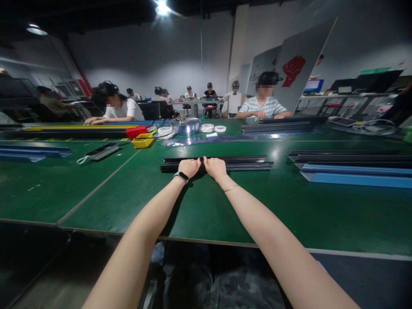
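Both hands' grip closed on black rails point(238, 163), left hand point(189, 166), right hand point(215, 167), arms outstretched

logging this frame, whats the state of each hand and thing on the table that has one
left hand: curled over the black strips, gripping
right hand: curled over the same strips, beside the left
black strips: lying flat, stacked lengthwise on the green table
tape rolls: lying flat
yellow bin: upright, contents unclear
red bin: upright behind it
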Available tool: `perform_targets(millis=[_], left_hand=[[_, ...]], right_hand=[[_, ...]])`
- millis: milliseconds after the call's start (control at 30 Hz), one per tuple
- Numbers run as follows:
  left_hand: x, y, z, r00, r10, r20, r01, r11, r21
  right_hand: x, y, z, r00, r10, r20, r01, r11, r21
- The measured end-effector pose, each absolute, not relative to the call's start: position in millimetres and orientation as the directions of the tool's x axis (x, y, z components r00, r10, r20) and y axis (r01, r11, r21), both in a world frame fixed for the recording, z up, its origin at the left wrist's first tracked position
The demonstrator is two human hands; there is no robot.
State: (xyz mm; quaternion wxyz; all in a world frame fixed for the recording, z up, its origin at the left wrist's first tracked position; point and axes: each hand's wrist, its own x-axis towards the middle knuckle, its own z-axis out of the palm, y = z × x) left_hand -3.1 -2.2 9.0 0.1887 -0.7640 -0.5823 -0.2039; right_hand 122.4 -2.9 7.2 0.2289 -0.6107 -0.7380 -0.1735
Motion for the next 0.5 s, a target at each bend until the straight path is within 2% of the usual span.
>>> perform_targets(millis=[333,500], left_hand=[[-2.7,-1.6,5.8,0.259,0.794,0.55,0.955,-0.294,-0.025],[-0.8,-0.9,4.8,0.244,0.796,0.553,0.961,-0.277,-0.024]], right_hand=[[122.3,2.5,4.7,-0.121,0.833,0.54,0.979,0.19,-0.074],[124.6,4.2,4.1,-0.135,0.817,0.561,0.98,0.195,-0.048]])
